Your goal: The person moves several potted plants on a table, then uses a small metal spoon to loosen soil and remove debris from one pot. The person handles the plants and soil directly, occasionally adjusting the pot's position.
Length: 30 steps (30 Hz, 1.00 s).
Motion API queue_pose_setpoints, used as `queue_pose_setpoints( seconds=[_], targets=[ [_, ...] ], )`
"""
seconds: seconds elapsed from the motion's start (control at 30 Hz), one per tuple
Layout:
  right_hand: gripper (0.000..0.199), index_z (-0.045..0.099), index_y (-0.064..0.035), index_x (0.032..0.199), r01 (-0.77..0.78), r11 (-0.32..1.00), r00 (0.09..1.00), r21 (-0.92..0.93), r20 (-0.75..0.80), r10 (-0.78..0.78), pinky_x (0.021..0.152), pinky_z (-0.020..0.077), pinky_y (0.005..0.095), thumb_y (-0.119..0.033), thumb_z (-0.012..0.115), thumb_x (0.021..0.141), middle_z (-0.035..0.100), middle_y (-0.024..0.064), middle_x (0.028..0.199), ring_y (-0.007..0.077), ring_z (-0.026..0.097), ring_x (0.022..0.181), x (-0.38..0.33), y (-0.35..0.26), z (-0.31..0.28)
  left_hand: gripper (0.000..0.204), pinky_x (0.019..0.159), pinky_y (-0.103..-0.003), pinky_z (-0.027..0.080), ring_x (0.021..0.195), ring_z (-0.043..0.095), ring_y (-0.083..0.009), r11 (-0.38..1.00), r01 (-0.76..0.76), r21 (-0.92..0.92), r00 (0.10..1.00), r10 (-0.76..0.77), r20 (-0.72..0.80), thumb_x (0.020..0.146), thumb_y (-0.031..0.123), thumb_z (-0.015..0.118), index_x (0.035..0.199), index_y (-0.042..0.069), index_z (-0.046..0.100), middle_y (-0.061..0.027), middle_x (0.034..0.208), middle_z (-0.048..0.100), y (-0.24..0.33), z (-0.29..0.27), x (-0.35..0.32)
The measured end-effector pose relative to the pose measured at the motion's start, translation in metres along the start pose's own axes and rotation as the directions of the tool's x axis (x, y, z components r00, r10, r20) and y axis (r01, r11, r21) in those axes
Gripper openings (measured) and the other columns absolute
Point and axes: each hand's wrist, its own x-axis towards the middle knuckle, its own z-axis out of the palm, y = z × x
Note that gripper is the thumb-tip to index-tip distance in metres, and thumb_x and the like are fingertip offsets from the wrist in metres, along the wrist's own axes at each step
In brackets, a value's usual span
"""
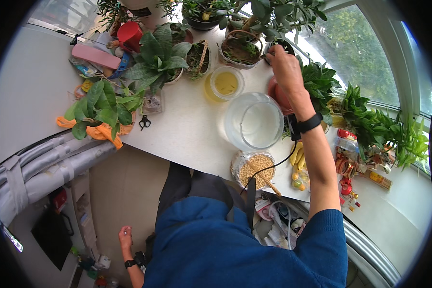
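Observation:
My right hand point(284, 67) reaches far over the table with fingers pinched together above a dark pot point(287, 47) by the window. What sits between the fingertips, if anything, is too small to make out. Left of it stands a basket-like planter point(240, 52) with a hooped handle, soil and small green shoots. A reddish pot point(277, 96) is partly hidden beneath my right wrist. Nearer to me are a large clear bowl of water point(254, 122) and a smaller tub of yellowish liquid point(225, 84). Low at my side hangs my left hand point(125, 237), fingers curled in, apart from everything.
A bowl of yellowish beans point(257, 168) with a wooden utensil sits at the table's near edge beside bananas point(298, 161). Black scissors point(144, 123) lie at left near a leafy plant point(101, 108). More potted plants point(321, 79) line the window. A black cord crosses the bean bowl.

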Motion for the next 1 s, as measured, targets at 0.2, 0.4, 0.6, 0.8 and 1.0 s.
queue_pose_setpoints(
  seconds=[0.2,0.4,0.6,0.8,1.0],
  targets=[
    [0.019,0.056,-0.0031,0.101,-0.033,0.999,0.998,-0.005,-0.06,0.033,0.068,0.051,0.0527,-0.02,0.061,0.095,0.067,0.0237,0.076,0.0441,0.066,0.077,-0.0008,-0.0012,0.0023,0.017,0.036,-0.026,0.03,0.043,0.038,-0.0066,1.0,-0.002,-0.002,1.0,0.002,-0.017,0.097,0.026,0.061,0.098,0.011,0.067,0.0047,0.058,0.044,0.0051,0.0007,-0.0007],
    [0.018,0.057,-0.0034,0.101,-0.024,1.0,1.0,-0.013,0.016,0.024,0.068,0.0513,0.0528,-0.02,0.061,0.094,0.067,0.0229,0.077,0.0444,0.066,0.077,-0.0009,-0.001,-0.0011,0.016,0.036,-0.026,0.03,0.042,0.038,-0.0065,1.0,0.01,-0.01,1.0,-0.01,0.006,0.097,0.026,0.06,0.098,0.011,0.066,0.005,0.057,0.044,0.0022,0.0024,0.0022],
    [0.019,0.057,-0.0032,0.101,-0.007,0.998,0.999,0.059,-0.033,0.009,0.068,0.0512,0.0523,-0.02,0.062,0.094,0.067,0.0222,0.076,0.0428,0.066,0.076,-0.0005,-0.0041,-0.0012,0.015,0.036,-0.026,0.029,0.042,0.037,-0.0063,1.0,-0.007,-0.015,1.0,0.007,0.009,0.097,0.025,0.06,0.098,0.011,0.066,0.005,0.058,0.044,0.0027,0.0014,0.0025],
    [0.017,0.06,-0.0032,0.102,-0.009,0.998,0.999,0.057,-0.051,0.012,0.065,0.0506,0.0465,-0.018,0.063,0.094,0.067,0.0193,0.074,0.0391,0.066,0.071,0.001,-0.0022,-0.0015,0.015,0.036,-0.025,0.029,0.043,0.037,-0.0061,1.0,0.011,-0.023,1.0,-0.011,0.0,0.097,0.025,0.061,0.098,0.011,0.067,0.0048,0.059,0.045,0.006,0.0007,0.0017],
    [0.019,0.06,-0.0036,0.102,-0.049,0.993,0.999,0.104,-0.002,0.05,0.068,0.0507,0.0513,-0.02,0.065,0.093,0.067,0.0217,0.077,0.0431,0.065,0.076,-0.0032,-0.0008,-0.0074,0.016,0.044,-0.024,0.032,0.05,0.04,-0.0054,1.0,-0.021,-0.001,1.0,0.021,-0.001,0.096,0.024,0.063,0.098,0.008,0.067,0.0056,0.062,0.047,0.0021,0.002,0.0059]
  ],
)
